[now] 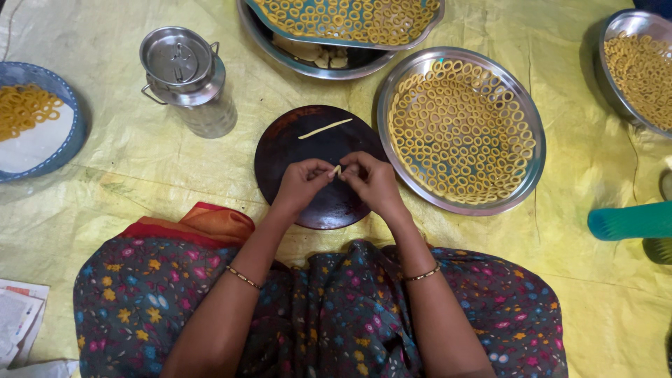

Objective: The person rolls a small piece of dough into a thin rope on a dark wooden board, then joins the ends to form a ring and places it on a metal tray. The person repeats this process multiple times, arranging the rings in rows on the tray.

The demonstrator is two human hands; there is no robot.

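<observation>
Yellow plastic sheet [140, 161] covers the floor under a dark round board [301, 147], where both hands [339, 183] pinch a dough piece [337, 170].

Soft, even indoor light, faint shadows, mild glare on the steel tray [526, 133], sharp focus, slight edge distortion.

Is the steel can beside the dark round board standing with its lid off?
No. The steel can has its lid on, left of the dark round board.

Head camera, steeply downward, close overhead
</observation>
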